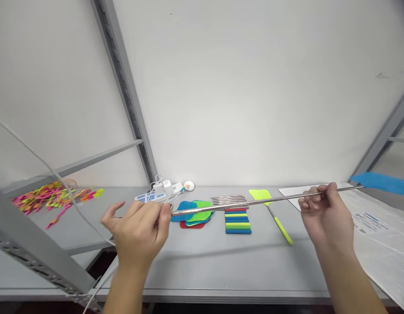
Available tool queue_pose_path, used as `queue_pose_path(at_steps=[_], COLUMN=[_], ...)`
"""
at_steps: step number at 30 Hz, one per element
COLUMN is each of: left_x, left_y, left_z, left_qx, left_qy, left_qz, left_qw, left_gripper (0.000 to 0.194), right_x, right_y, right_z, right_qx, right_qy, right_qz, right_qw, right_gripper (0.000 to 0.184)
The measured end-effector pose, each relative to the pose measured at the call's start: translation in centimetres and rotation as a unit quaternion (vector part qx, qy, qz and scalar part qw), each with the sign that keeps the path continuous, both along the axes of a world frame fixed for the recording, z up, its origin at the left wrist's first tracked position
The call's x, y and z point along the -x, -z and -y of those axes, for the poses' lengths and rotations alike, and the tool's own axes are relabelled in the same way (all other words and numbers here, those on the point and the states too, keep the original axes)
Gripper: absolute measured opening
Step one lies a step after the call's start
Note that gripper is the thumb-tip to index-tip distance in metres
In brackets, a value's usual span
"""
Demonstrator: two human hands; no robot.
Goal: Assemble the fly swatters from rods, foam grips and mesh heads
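A fly swatter with a long, extended metal rod (254,202) and a blue head (381,181) is held across the view, above the table. My left hand (139,226) is closed round the thick end of the rod, and whether a grip is hidden inside it I cannot tell. Near the blue head, my right hand (327,213) pinches the thinner part of the rod. Beneath the rod lie a pile of blue, green and red swatter heads (193,213), several metal rods (228,200) and a row of coloured handle grips (238,222). A yellow-green fly swatter (280,229) rests right of them.
Behind my left hand sits a power strip (151,197) with white plugs and cables. Tangled pink, orange and yellow pieces (48,196) lie far left, past a grey metal post (123,78). White printed sheeting (381,231) covers the right side. A white wall stands behind.
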State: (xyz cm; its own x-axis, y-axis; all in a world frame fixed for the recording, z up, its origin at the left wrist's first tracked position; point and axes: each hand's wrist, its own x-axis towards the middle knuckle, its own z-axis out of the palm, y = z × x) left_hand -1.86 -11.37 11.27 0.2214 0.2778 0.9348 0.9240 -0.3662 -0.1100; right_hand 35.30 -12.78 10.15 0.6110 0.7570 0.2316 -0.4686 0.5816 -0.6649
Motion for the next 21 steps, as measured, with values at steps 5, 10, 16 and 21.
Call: queue_pose_path(at_steps=[5,10,16,21], left_x=[-1.9,-2.8,-5.5,-8.4], left_y=[2.5,7.0,12.1,12.1], left_z=[2.1,3.8,6.2,6.5], left_qx=[-0.049,-0.001,0.073,0.294], left_qy=[-0.042,0.009,0.177,0.304], left_qz=[0.161,0.229,0.580,0.624], left_qw=[0.985,0.973,0.792,0.657], left_gripper=[0.033,0.021,0.017,0.043], right_x=[6.3,10.7,10.8,11.7], right_y=[-0.4,4.7,7.5,7.1], right_z=[1.7,4.6,5.7,6.3], right_qx=[-0.024,0.106,0.111,0.127], right_qy=[-0.046,-0.141,-0.070,-0.074], right_qz=[0.028,0.083,0.051,0.023], right_qw=[0.998,0.981,0.990,0.989], right_gripper=[0.039,0.054,0.045,0.042])
